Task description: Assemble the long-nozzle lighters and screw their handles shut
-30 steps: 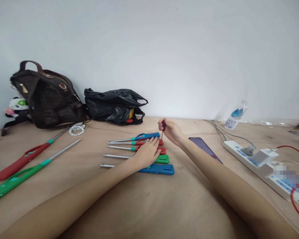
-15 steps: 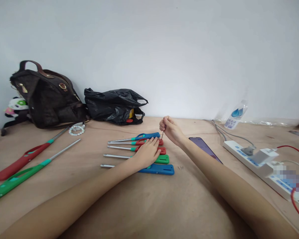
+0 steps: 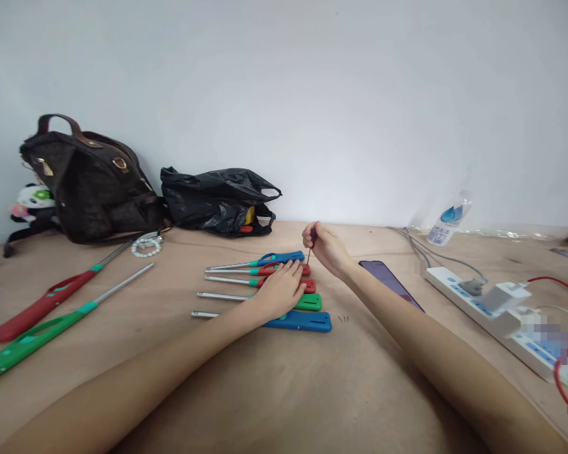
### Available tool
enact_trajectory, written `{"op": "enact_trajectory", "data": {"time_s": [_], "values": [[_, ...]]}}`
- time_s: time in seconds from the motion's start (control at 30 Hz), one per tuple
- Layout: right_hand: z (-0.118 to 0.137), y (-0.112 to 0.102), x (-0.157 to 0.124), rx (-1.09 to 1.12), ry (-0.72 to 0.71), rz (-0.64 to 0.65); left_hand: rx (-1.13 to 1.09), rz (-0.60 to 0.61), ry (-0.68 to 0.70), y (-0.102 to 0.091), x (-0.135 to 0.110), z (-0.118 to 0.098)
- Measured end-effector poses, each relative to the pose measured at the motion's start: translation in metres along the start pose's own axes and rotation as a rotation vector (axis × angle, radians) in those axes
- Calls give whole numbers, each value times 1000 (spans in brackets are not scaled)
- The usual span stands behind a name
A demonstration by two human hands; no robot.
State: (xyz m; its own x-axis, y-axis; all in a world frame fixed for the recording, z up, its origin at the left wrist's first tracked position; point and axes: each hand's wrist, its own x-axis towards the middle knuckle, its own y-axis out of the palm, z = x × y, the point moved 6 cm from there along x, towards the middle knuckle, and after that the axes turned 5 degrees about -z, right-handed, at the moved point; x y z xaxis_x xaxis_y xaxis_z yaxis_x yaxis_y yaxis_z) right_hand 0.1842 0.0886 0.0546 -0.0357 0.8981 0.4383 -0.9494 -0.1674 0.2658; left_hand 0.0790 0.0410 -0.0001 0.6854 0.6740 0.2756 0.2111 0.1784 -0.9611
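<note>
Several long-nosed gas lighters lie in a row, metal tubes to the left. From the back they are a blue lighter [image 3: 291,256], a red lighter [image 3: 305,270], a second red lighter [image 3: 309,287], a green lighter [image 3: 312,302] and a front blue lighter [image 3: 303,322]. My left hand [image 3: 283,291] lies flat over the row, fingers stretched onto the farther red lighter. Closed around the dark handle of a thin screwdriver [image 3: 308,256], my right hand [image 3: 330,249] holds it nearly upright, its tip at that lighter's handle end. Small screws [image 3: 343,318] lie beside the front blue lighter.
At left lie another red lighter [image 3: 42,309] and green lighter [image 3: 38,340], near a beaded bracelet [image 3: 146,246]. A dark bag [image 3: 99,195] and black plastic bag [image 3: 208,198] stand by the wall. To the right are a phone [image 3: 390,284], power strip [image 3: 459,293] and bottle [image 3: 449,221].
The fingers of my right hand have shifted around the screwdriver, and its dark handle now shows. My left hand and the lighters have stayed in place.
</note>
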Motion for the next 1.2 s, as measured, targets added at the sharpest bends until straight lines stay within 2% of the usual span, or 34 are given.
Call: {"op": "enact_trajectory", "data": {"time_s": [0.07, 0.13, 0.2, 0.27, 0.3, 0.37, 0.5, 0.77, 1.0, 1.2], "values": [[3, -2, 2, -68, -35, -14, 5, 1, 5, 1, 0, 0], [9, -4, 3, -262, -95, -11, 8, 3, 6, 1, 0, 0], [10, -4, 3, -682, -134, 46, 10, -5, 7, 1, 1, 0], [3, -6, 1, -1130, -100, 151, 18, -8, 9, 1, 0, 0], [-2, -8, -2, -1295, -61, 206, 21, -6, 9, 1, 0, 0], [-13, -13, -7, -1471, 20, 293, 26, -2, 8, 1, 0, 0], [-28, -13, -18, -1653, 95, 419, 18, -5, 2, 3, 0, 1], [-30, 3, -26, -1888, 62, 604, 12, -22, 12, 0, 0, -1], [-26, 5, -26, -1951, 23, 667, -4, -12, -2, 2, 0, 0], [-25, 4, -26, -1986, 32, 642, -13, -2, -5, 0, 0, -1]]}}
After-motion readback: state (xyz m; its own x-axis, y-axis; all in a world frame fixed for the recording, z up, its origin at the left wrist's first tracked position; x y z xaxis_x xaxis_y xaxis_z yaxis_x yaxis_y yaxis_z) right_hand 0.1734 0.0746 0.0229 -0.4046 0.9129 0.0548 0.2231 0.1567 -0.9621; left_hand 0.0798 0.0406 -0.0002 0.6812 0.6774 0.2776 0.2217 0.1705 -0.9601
